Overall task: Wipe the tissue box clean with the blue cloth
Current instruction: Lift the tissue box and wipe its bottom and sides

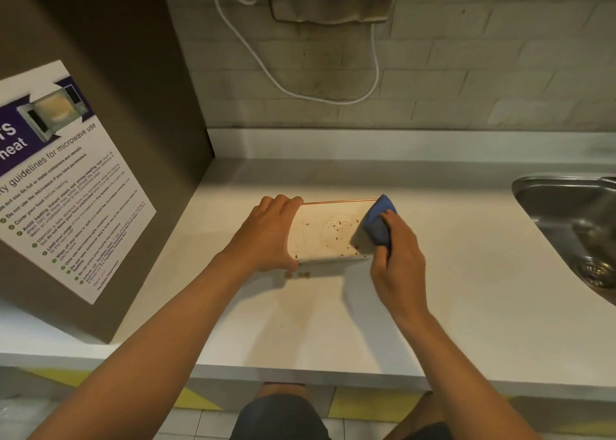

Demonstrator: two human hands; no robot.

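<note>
A pale tissue box lies on the white counter, its upper face speckled with brown spots. My left hand grips the box's left end, fingers curled over the far edge and thumb at the near edge. My right hand holds a folded blue cloth and presses it on the box's right end. The cloth and hand cover that end of the box.
Brown crumbs lie on the counter just in front of the box. A steel sink is at the right. A brown cabinet side with a microwave poster stands at the left. A white cable hangs on the brick wall.
</note>
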